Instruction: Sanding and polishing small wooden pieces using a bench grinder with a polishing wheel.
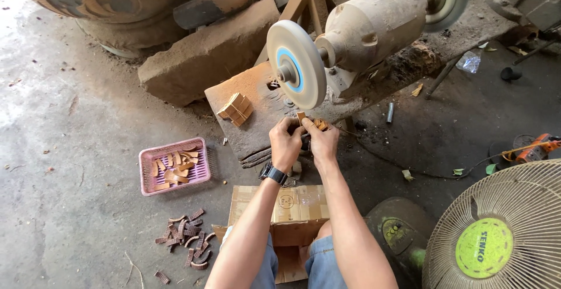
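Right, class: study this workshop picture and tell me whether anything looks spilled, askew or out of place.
Yes. A scatter of small curved brown pieces lies loose on the bare concrete floor, below the pink basket that holds similar pieces neatly. One piece lies apart from the rest. Both hands, left and right, work by the buffing wheel.

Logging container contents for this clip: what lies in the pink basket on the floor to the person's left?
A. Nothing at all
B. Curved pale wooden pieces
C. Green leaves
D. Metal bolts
B: the pink basket holds a loose heap of curved pale wooden pieces, lighter than the darker pieces scattered on the floor just below it.
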